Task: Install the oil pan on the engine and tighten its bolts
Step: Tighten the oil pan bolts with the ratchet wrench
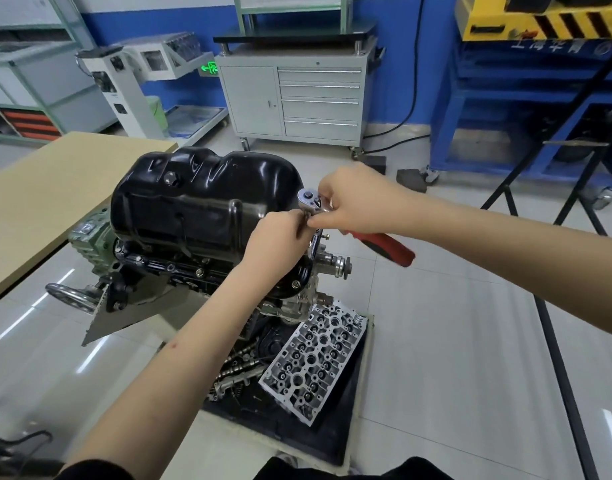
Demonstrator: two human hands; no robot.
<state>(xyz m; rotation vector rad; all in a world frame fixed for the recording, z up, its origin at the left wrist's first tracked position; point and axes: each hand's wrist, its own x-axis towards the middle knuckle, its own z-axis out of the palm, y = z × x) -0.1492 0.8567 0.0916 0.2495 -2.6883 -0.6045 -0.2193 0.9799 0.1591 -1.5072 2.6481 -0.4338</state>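
A glossy black oil pan (pixel 200 199) sits on top of the upturned engine (pixel 166 268) on its stand. At the pan's right end I hold a ratchet wrench (pixel 384 242) with a chrome head and a red and black handle. My right hand (pixel 356 199) grips the ratchet just behind its head. My left hand (pixel 280 240) pinches the thin extension or socket beneath that head, close to the pan's flange. Flange bolts (pixel 295 284) show along the near edge. The bolt under the tool is hidden by my fingers.
A cylinder head (pixel 315 362) and camshafts (pixel 242 368) lie on a dark mat (pixel 339 438) on the floor below the engine. A wooden tabletop (pixel 48 199) stands to the left. A grey drawer cabinet (pixel 294 98) and a blue frame (pixel 505 109) stand behind.
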